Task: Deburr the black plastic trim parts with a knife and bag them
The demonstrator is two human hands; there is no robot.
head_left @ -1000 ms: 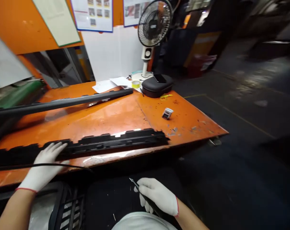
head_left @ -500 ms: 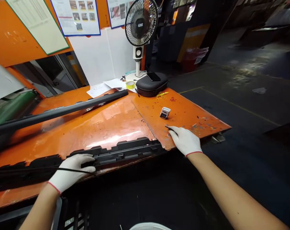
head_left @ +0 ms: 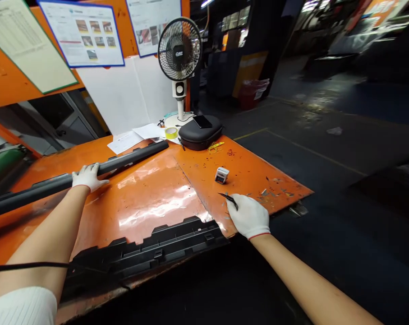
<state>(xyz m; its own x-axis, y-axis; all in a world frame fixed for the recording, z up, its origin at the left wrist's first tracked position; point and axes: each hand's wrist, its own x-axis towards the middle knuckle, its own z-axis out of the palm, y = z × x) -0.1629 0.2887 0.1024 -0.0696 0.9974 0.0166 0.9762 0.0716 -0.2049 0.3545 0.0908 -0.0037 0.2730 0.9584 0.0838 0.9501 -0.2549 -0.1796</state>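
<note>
My left hand (head_left: 87, 178), in a white glove, lies across the long dark grey strip (head_left: 133, 156) at the back of the orange table. Its fingers are spread over the top of the strip and the thumb stands apart to the right. Near the front right edge my right hand (head_left: 249, 215), also gloved, is closed around a slim black pointed tool (head_left: 230, 199), whose tip points left. The exact kind of tool cannot be made out. A black plastic strip with clips and notches (head_left: 150, 250) lies along the front edge, partly behind my left forearm.
A small white device (head_left: 222, 175) stands beyond my right hand. Farther back are a black case (head_left: 194, 137) with a phone (head_left: 202, 121) on it, yellow tape (head_left: 171, 132), papers (head_left: 126, 141) and a fan (head_left: 180, 54). Scraps (head_left: 275, 194) litter the right corner. A black cord (head_left: 25, 266) crosses my left forearm.
My left hand has left the black clipped strip in front and reached forward onto the grey strip at the back. My right hand still holds the pointed tool. The view has shifted slightly.
</note>
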